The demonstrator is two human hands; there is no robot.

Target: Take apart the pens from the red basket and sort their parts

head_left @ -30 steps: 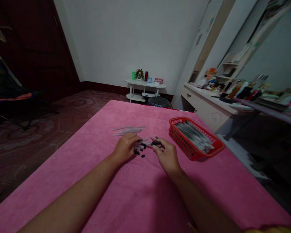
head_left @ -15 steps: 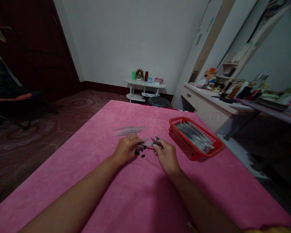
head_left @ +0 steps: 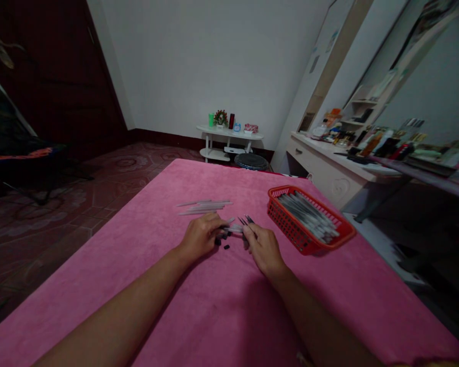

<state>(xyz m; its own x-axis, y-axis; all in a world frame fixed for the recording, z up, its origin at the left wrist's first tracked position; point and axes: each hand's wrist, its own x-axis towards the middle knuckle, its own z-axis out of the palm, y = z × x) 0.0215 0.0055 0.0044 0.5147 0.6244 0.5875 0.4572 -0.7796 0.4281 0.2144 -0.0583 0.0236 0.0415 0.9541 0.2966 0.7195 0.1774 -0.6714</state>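
Observation:
My left hand (head_left: 203, 235) is closed, with slim pale pen-like sticks (head_left: 235, 228) poking from its fingertips towards the right. My right hand (head_left: 263, 245) pinches the other end of these sticks, its fingers close to the left ones. Dark pointed tips (head_left: 242, 220) stick out beyond the right fingers. Under the left fingers lie several small black caps (head_left: 218, 241), and one black cap (head_left: 226, 247) is apart on the pink cloth (head_left: 214, 306). Beyond my left hand lies a loose row of pale pen-like sticks (head_left: 204, 206). What exactly sits inside each grip is partly hidden.
To the right, a red plastic basket (head_left: 286, 227) holds many grey and dark pen-like sticks (head_left: 309, 216). Farther off are a low white stand (head_left: 229, 131), a round black stool (head_left: 251, 161) and a dresser (head_left: 329, 163) crowded with bottles. A dark chair (head_left: 19, 137) stands at left.
My hands stay nearly in place, the right fingers shifting slightly around the sticks. The dark tips show more clearly beyond them. The whole view has moved a little.

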